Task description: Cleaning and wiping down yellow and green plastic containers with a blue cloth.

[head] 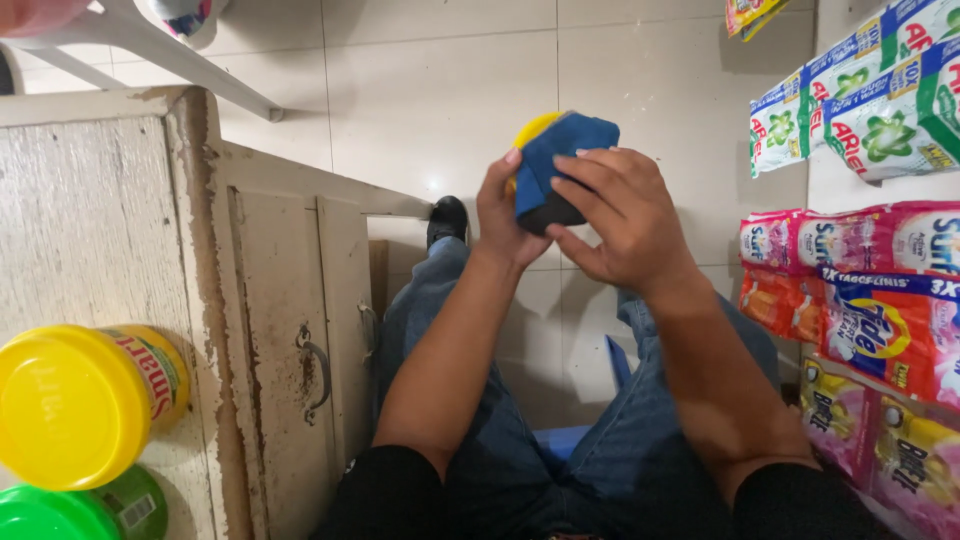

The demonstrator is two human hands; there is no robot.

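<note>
Blue cloth (560,150) is sitting up in the air above the person's knees, wrapped over a yellow and black thing (545,205). Left hand (505,215) is cupping it from the side, fingers (512,165) curled tight. Right hand (625,215) is pressing the cloth with closed fingers (590,180). Yellow-lidded jar (85,400) is lying on the white counter (80,220) nearby.

head-worn, facing steeply down, close

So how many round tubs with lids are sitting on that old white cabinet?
2. A yellow-lidded tub lies on the cabinet top, and a green-lidded tub sits just below it at the picture's bottom edge. More may be hidden out of view.
</note>
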